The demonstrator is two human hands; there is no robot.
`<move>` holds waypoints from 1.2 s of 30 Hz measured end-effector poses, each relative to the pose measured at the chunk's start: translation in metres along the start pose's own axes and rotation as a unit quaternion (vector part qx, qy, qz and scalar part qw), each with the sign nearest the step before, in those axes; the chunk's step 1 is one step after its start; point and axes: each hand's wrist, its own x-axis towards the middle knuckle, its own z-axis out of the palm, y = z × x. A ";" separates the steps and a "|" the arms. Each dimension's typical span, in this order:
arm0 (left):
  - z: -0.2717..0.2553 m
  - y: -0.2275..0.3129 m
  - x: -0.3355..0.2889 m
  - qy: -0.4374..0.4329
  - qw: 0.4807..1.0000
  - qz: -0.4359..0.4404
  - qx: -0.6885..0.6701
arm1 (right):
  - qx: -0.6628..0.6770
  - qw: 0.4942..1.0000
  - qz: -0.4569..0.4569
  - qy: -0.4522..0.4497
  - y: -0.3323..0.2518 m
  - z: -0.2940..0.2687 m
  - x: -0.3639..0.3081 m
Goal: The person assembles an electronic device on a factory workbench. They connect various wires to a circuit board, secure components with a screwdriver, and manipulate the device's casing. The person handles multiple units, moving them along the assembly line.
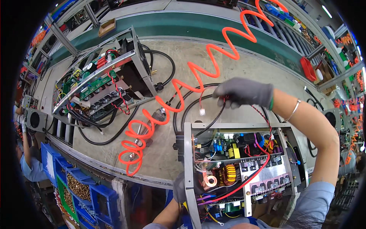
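In front of me stands an open metal chassis (187,164) with circuit boards, a yellow-wound coil and a thick red cable inside. My right hand (244,92), in a grey glove, is raised over its far edge. Its fingers are closed on a twisted red-and-black wire (260,110), which runs down into the chassis. A white connector plug (202,112) dangles on thin wires just left of these fingers. My left hand (178,187), also gloved, is at the left side of the chassis; the frame hides its fingers.
A coiled orange air hose (207,72) crosses the bench and ends by a metal air tool (157,116). At the left stands a second open chassis (103,80) with black cables. Blue bins (103,194) of screws hang below the bench edge. Beyond runs a green conveyor belt (171,24).
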 end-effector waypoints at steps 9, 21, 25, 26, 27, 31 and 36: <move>0.011 0.005 0.003 -0.027 0.999 -0.018 0.001 | 0.071 0.984 -0.141 0.078 -0.014 -0.004 -0.087; 0.038 0.011 0.002 -0.063 0.998 -0.005 0.006 | -0.088 0.938 -0.249 0.224 -0.019 0.017 -0.142; 0.053 0.016 -0.001 -0.072 0.997 0.002 -0.006 | -0.098 0.920 -0.285 0.249 -0.031 0.021 -0.155; 0.059 0.017 0.000 -0.077 0.997 0.003 -0.008 | -0.106 0.916 -0.294 0.251 -0.032 0.021 -0.159; 0.065 0.018 0.001 -0.082 0.997 0.005 -0.009 | -0.114 0.912 -0.303 0.252 -0.033 0.021 -0.163; 0.091 0.026 0.002 -0.086 0.994 0.067 0.005 | -0.067 0.908 -0.344 0.229 -0.039 0.026 -0.178; 0.132 0.035 0.008 -0.068 0.857 0.372 0.350 | -0.035 0.910 -0.344 0.229 -0.037 0.036 -0.183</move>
